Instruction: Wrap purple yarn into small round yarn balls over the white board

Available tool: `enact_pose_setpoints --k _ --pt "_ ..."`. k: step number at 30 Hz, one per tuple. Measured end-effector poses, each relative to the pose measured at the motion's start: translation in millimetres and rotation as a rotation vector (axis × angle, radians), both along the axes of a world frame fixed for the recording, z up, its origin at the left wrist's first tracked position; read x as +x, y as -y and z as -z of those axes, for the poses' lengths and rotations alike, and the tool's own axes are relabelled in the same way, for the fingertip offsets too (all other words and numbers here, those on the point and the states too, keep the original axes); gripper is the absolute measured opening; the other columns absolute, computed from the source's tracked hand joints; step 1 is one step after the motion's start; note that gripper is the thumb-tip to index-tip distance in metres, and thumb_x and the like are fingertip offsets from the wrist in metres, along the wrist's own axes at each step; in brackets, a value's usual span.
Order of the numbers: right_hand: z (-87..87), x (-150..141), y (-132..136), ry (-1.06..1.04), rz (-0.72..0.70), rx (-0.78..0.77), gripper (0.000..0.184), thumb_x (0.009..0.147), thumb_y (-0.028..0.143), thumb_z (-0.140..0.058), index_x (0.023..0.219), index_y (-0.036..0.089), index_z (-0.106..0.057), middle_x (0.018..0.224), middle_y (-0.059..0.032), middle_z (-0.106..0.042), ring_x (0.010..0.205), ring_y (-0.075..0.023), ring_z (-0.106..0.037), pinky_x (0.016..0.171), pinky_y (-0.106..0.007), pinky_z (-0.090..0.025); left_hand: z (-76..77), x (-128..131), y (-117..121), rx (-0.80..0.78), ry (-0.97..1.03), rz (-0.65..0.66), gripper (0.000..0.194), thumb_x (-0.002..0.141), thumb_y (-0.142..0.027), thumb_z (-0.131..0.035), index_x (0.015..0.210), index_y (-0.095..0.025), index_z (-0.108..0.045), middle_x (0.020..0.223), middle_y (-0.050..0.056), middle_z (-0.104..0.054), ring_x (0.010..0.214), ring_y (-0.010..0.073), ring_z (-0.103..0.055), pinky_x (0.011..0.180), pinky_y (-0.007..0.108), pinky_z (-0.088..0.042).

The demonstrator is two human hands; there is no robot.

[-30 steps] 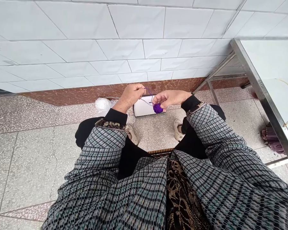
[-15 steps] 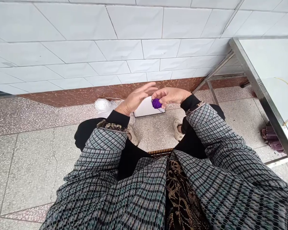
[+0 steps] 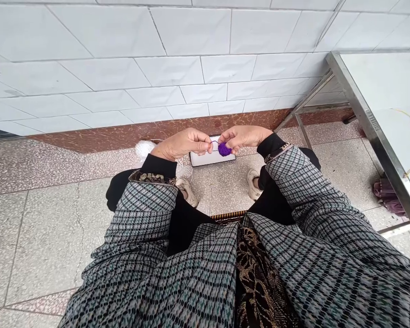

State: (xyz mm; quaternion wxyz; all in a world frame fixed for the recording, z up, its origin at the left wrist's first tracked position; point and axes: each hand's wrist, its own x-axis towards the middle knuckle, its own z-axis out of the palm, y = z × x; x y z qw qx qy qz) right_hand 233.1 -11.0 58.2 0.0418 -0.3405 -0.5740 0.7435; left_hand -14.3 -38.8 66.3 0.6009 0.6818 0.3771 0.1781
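Left hand (image 3: 186,142) lowered, purple ball (image 3: 224,149) in right grip (image 3: 244,137).

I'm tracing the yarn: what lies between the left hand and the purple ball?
In the head view, a short purple strand runs from the left hand to the purple ball; a flat white surface shows beyond.

A small, round ball of deep purple yarn (image 3: 224,149) hangs in the right hand's (image 3: 242,138) fingertips, its windings visible. A thin purple strand (image 3: 215,141) bridges the short gap to the left hand's (image 3: 187,144) pinched fingertips. Behind and below, a flat white rectangular object with dark edges (image 3: 205,159) lies on the floor, partly hidden.
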Motion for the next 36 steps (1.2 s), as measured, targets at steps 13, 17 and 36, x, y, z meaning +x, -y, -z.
enact_pose_setpoints --k 13,17,36 --pt "-1.8 -2 2 -0.159 0.177 0.001 0.022 0.083 0.008 -0.08 0.099 0.014 -0.066 0.081 -0.0004 -0.07 0.06 -0.0083 -0.059 0.061 -0.02 -0.054 26.6 22 -11 0.085 0.019 -0.436 0.023 0.084 -0.033 -0.068 0.067 -0.019 -0.06 0.056 -0.002 -0.051 0.049 0.0096 -0.039 0.052 0.026 -0.037" --pt "4.2 -4 -7 -0.345 0.485 0.051 0.029 0.089 0.017 -0.079 0.107 0.019 -0.057 0.088 0.0014 -0.066 0.071 -0.0092 -0.062 0.071 -0.022 -0.056 31.0 28 -9 0.101 -0.082 -0.333 0.018 0.085 -0.026 -0.064 0.07 -0.018 -0.063 0.057 -0.003 -0.049 0.051 0.0102 -0.04 0.054 0.025 -0.037" --pt "7.1 -11 -6 -0.297 0.632 0.078 0.028 0.088 0.014 -0.08 0.095 0.02 -0.054 0.081 0.0028 -0.064 0.066 -0.0077 -0.061 0.068 -0.021 -0.055 32.7 31 -6 0.278 -0.254 -0.107 0.016 0.085 -0.024 -0.059 0.076 -0.016 -0.069 0.064 -0.002 -0.057 0.063 0.0126 -0.046 0.07 0.027 -0.039"
